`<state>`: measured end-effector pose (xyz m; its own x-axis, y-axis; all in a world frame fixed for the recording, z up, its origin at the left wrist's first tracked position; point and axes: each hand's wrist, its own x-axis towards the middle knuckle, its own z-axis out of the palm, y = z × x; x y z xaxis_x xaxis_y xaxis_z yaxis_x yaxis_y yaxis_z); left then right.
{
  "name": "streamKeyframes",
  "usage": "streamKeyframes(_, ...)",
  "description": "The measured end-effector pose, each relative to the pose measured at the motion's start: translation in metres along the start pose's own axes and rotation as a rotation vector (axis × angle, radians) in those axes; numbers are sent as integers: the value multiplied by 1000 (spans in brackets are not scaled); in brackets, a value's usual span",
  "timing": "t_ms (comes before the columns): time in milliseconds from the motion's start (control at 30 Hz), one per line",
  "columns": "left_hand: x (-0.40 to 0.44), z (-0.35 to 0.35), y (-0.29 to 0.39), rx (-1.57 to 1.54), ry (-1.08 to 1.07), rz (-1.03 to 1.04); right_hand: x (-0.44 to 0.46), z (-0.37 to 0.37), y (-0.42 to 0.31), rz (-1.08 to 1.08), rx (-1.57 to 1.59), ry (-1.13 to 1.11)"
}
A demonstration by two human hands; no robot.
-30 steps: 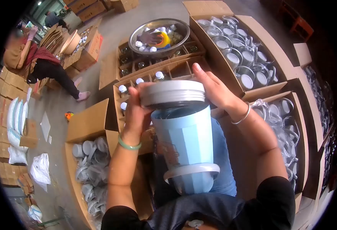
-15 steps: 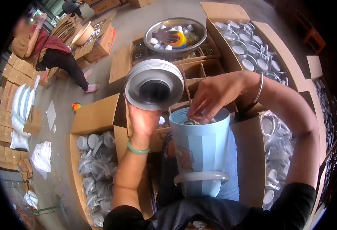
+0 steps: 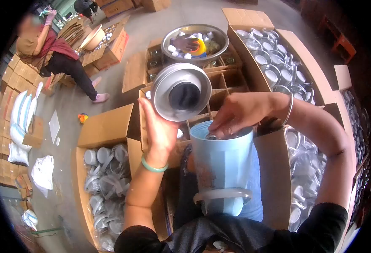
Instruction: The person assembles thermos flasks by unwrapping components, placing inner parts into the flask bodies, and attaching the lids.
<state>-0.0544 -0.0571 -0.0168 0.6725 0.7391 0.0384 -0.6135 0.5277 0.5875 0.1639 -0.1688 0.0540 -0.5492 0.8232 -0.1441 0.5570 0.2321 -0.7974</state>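
Note:
My left hand (image 3: pixel 157 130) holds up a round grey lid (image 3: pixel 163 90) with a black centre, its palm and thumb against the lower edge. Over the lap stands a light blue flask body (image 3: pixel 221 164), with open mouth facing up and slightly tilted. A pale grey handle (image 3: pixel 223 194) loops around its lower part. My right hand (image 3: pixel 236 114) reaches into the mouth with bent fingers pinched together. Something small and shiny shows under those fingertips, but the rim and fingers hide most of it.
Cartons of wrapped grey handled parts stand on the left (image 3: pixel 105 181) and right (image 3: pixel 274 55). Ahead, a divided carton (image 3: pixel 225 82) sits before a metal basin (image 3: pixel 195 26) with white caps and a glove. A person (image 3: pixel 63 55) stands at far left beside stacked boxes.
My left hand has tilted the grey lid and shifted it slightly right. My right hand remains at the flask mouth, its fingers now lower and closer together inside.

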Motion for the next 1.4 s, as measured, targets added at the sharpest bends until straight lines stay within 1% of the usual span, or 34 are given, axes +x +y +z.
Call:
streamKeyframes(33, 0, 4, 2, -1, -7, 11, 0, -4, -3, -18, -82, 140)
streamKeyframes(67, 0, 9, 4, 107, -11, 7, 1, -9, -8, -40, -162, 279)
streamKeyframes(100, 0, 14, 6, 217, -11, 2, 2, -10, -15, -57, -281, 515)
streamKeyframes(167, -4, 22, 10, 222, -25, 29, 8, -17, -19, -346, -657, 813)
streamKeyframes(200, -6, 25, 12, 177, -35, 45, 7, -16, -21, -331, -782, 797)
streamKeyframes(233, -6, 29, 12, 131, -47, 57, 8, -14, -22, -337, -784, 797)
streamKeyframes(300, -6, 34, 9, 102, -75, 90, 11, -9, -23, -248, -997, 723)
streamKeyframes(333, -5, 34, 6, 133, -74, 110, 12, -8, -25, -256, -1053, 655)
streamKeyframes(367, -4, 35, 3, 164, -72, 130, 17, -5, -30, -303, -1004, 644)
streamKeyframes(400, -6, 39, -1, 157, -21, 146, 20, -5, -35, -313, -989, 679)
streamKeyframes(433, -6, 39, -3, 157, -25, 144, 20, -6, -40, -322, -974, 716)
streamKeyframes(500, -8, 45, -3, 295, -39, 245, 17, -20, -45, -266, -938, 931)
streamKeyframes(533, -9, 49, -4, 290, -45, 336, 14, -22, -40, -164, -969, 966)
streamKeyframes(567, -9, 48, -1, 290, -45, 335, 11, -18, -38, -164, -969, 966)
streamKeyframes(633, -6, 45, 5, 460, -119, 415, 7, -4, -34, 14, -999, 611)
streamKeyframes(667, -5, 42, 3, 441, -149, 401, 12, 2, -35, -152, -948, 640)
streamKeyframes(700, -3, 41, 0, 441, -155, 400, 11, 9, -37, -275, -867, 742)
streamKeyframes(767, -3, 39, -5, 404, -130, 364, 11, 4, -41, -353, -802, 791)
streamKeyframes(833, -5, 36, 1, 426, -133, 360, 8, 1, -37, -360, -734, 920)
streamKeyframes(867, -4, 37, 6, 452, -124, 391, 2, -3, -40, -459, -579, 938)
streamKeyframes(900, -4, 36, 10, 476, -113, 424, -4, -7, -44, -481, -556, 955)
streamKeyframes(967, -4, 30, 10, 476, -98, 390, -2, -4, -44, -362, -659, 1053)
streamKeyframes(1000, -5, 32, 7, 474, -99, 401, -3, -2, -42, -359, -655, 1056)
streamKeyframes(1067, -5, 38, 3, 444, -128, 428, -3, 0, -34, -152, -892, 960)
streamKeyframes(1100, -5, 40, 2, 443, -133, 426, -1, 2, -33, -146, -937, 909)
streamKeyframes(1167, -7, 41, -1, 419, -147, 418, 6, 5, -32, -290, -867, 896)
streamKeyframes(1233, -9, 43, -1, 439, -170, 421, 4, -2, -37, -279, -806, 895)
streamKeyframes(1300, -10, 42, 0, 459, -191, 426, 3, -15, -34, -170, -813, 1113)
streamKeyframes(1333, -10, 41, 2, 483, -211, 446, 1, -13, -33, -160, -842, 1033)
streamKeyframes(1367, -9, 41, 3, 507, -233, 467, -2, -8, -34, -96, -895, 889)
streamKeyframes(1400, -9, 41, 3, 507, -235, 466, 0, -1, -33, -181, -835, 860)
